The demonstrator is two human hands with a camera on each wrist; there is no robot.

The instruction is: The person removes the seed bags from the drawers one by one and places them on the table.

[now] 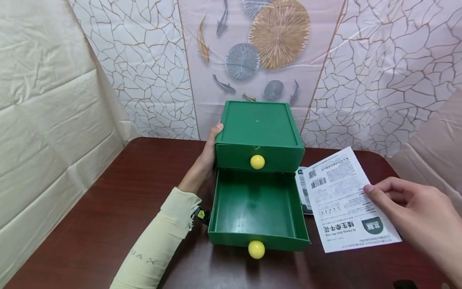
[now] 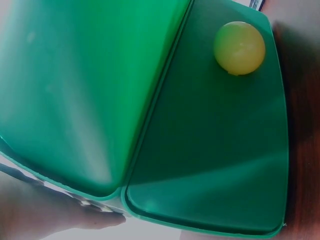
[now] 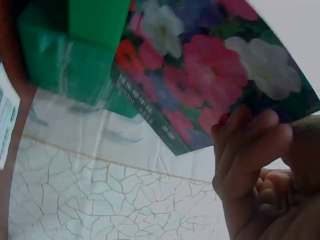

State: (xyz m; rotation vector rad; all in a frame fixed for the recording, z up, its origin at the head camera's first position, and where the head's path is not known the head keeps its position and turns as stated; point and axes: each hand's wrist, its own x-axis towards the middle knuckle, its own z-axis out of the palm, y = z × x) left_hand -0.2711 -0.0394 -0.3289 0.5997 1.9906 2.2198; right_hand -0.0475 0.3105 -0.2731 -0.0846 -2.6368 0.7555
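A green two-drawer box (image 1: pixel 261 122) stands on the table, its lower drawer (image 1: pixel 257 204) pulled out with nothing inside and its upper drawer closed. My left hand (image 1: pixel 207 154) rests against the box's left side, fingers partly hidden behind it; the left wrist view shows the hand (image 2: pixel 55 210) along the green wall. To the right of the box, my right hand (image 1: pixel 422 208) pinches a paper packet (image 1: pixel 343 200) by its edge, printed side up. The packet's other face (image 3: pixel 210 70), with pink and white flowers, shows in the right wrist view above the fingers (image 3: pixel 255 135).
Another packet (image 1: pixel 304 190) lies on the table just right of the box, partly covered by the held one. Yellow round knobs (image 1: pixel 256 249) stick out from the drawer fronts. Patterned cloth (image 1: pixel 151 72) hangs behind the table. A dark object (image 1: pixel 404 284) shows at the bottom right edge.
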